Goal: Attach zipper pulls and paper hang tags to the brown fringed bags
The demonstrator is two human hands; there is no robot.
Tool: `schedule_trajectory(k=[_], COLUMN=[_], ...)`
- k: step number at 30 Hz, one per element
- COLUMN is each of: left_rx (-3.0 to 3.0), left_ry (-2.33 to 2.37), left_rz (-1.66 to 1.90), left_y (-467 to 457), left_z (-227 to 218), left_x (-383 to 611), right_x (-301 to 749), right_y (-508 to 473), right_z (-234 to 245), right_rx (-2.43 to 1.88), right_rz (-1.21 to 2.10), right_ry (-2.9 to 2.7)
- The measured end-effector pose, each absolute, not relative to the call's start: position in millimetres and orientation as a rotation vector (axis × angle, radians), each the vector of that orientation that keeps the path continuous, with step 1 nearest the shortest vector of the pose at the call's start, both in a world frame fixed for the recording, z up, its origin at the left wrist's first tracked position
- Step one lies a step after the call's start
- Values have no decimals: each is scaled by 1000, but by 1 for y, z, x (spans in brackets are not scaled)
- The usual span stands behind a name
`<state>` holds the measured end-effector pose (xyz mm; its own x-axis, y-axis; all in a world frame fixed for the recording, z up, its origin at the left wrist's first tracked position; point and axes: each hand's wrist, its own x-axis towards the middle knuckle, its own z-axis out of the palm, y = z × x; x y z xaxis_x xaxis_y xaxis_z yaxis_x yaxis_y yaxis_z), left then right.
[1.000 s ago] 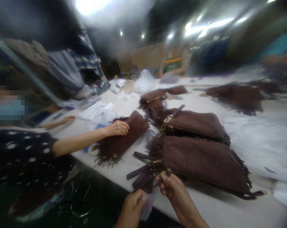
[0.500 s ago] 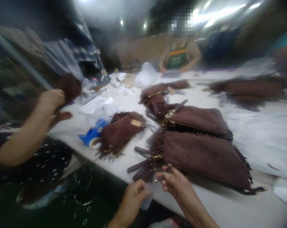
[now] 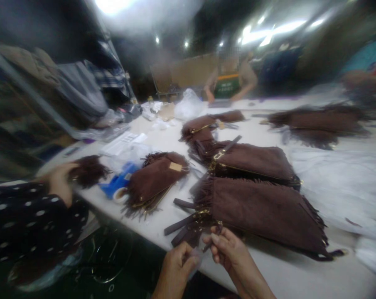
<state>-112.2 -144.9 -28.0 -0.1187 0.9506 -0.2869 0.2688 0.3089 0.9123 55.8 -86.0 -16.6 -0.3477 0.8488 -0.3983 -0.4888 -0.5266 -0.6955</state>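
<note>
At the table's near edge, my left hand (image 3: 175, 268) pinches a small clear plastic piece (image 3: 194, 265) between thumb and fingers. Close beside it, my right hand (image 3: 233, 253) is closed on a small dark strap end (image 3: 207, 246); its exact form is blurred. Just beyond my hands lies a brown fringed bag (image 3: 262, 211) with a gold zipper along its edge. Dark straps (image 3: 180, 226) with gold clasps (image 3: 203, 211) spread from the bag's left end. A second brown fringed bag (image 3: 256, 160) lies right behind it.
A smaller tagged brown pouch (image 3: 156, 176) and a blue tape dispenser (image 3: 119, 180) lie to the left. A co-worker's hand (image 3: 61, 178) holds a fringed brown piece (image 3: 89, 170) at far left. White plastic sheeting (image 3: 337, 187) covers the right. Another person (image 3: 228, 85) stands across the table.
The co-worker at left has lowered the brown piece to the table edge. My hands stay close together, with the plastic piece now drawn nearer the strap end. The view has shifted slightly.
</note>
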Motion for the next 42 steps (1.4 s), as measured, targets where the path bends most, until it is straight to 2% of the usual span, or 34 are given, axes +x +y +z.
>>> schedule_trajectory(k=[19,27,32,35,42], left_rx=[1057,747,611,586,713], left_ry=[1530,1215,1171,1189,1294], left_rz=[942,1121,1169,1156,1180], left_y=[-142,-137,-130,-123,-115], left_z=[-22,-58,-76,-73,-52], left_x=[-104,-84,-68,-65,-57], right_x=[55,56,66,77,79], right_y=[-85,-84,-90,-98,-105], right_z=[-29,-47,-55,-58,-65], right_rx=[-1064,-1081,-1186,-1314,-1363], right_rz=[1876,1855,1722,1612,1625], right_ry=[-676,-820,-1018,-1110,-1099])
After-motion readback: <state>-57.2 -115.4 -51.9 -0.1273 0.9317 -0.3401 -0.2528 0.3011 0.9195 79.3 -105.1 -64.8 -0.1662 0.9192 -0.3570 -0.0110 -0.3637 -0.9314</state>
